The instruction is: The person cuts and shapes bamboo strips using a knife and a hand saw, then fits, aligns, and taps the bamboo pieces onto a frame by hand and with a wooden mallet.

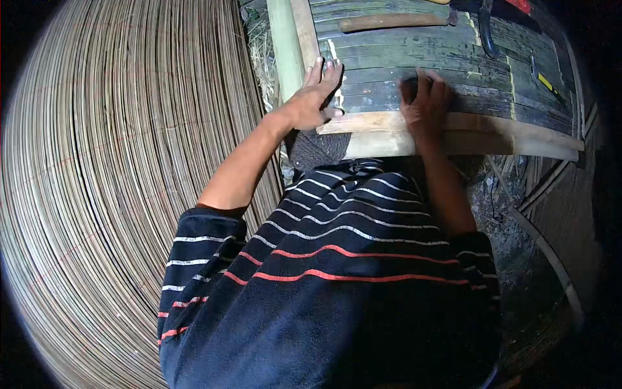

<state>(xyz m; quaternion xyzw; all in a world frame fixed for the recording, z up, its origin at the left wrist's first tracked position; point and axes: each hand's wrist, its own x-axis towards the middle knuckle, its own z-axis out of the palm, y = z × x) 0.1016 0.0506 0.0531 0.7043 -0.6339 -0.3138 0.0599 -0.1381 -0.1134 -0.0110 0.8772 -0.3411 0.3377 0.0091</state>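
My left hand point(315, 96) rests on the near left corner of a bench top made of dark green bamboo slats point(369, 87), its fingers spread and pointing away from me. The thumb lies close to the pale wooden strip point(369, 121) along the front edge. My right hand point(426, 104) is over the slats near that same strip, fingers bent and slightly blurred. A dark patch shows between its thumb and fingers; whether it is an object or a shadow is unclear. Under the left corner sits a dark ribbed wrapping point(321, 150).
A tool with a wooden handle point(395, 22) lies across the far slats. Beside it are a dark curved tool point(486, 32) and a yellow-marked tool point(545, 82). A large bundle of thin slats point(129, 162) fills the left side. Bent poles point(551, 259) stand at lower right.
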